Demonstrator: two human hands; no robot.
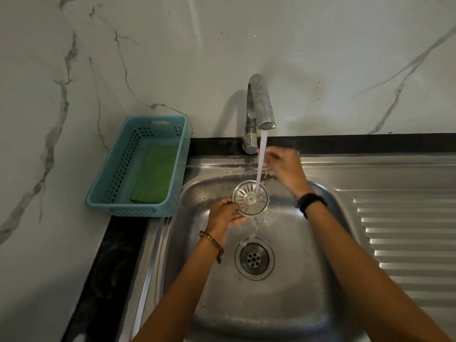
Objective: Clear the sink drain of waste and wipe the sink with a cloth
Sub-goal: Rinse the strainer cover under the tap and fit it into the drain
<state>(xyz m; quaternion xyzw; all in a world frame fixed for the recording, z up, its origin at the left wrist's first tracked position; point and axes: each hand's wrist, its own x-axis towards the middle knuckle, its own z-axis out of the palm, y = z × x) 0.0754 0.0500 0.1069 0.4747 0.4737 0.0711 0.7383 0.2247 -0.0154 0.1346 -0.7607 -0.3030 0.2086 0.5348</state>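
Steel sink (291,304) viewed from above, with both forearms entering from its near edge. Near the middle of the basin floor, the open drain (254,258) shows its perforated cup. Farther back, the left hand (225,213), wearing a bead bracelet (212,243) at the wrist, pinches the left rim of the round slotted strainer (250,197) and holds it above the basin under the running water (261,159). The right hand (281,165), with a black wristband (311,202), reaches to the sink's far rim just behind the stream; whether its fingers grasp anything cannot be told. The tap (259,104) rises from the far rim. Beyond the sink's far-left corner, a blue basket (116,169) holds the green cloth (156,174).
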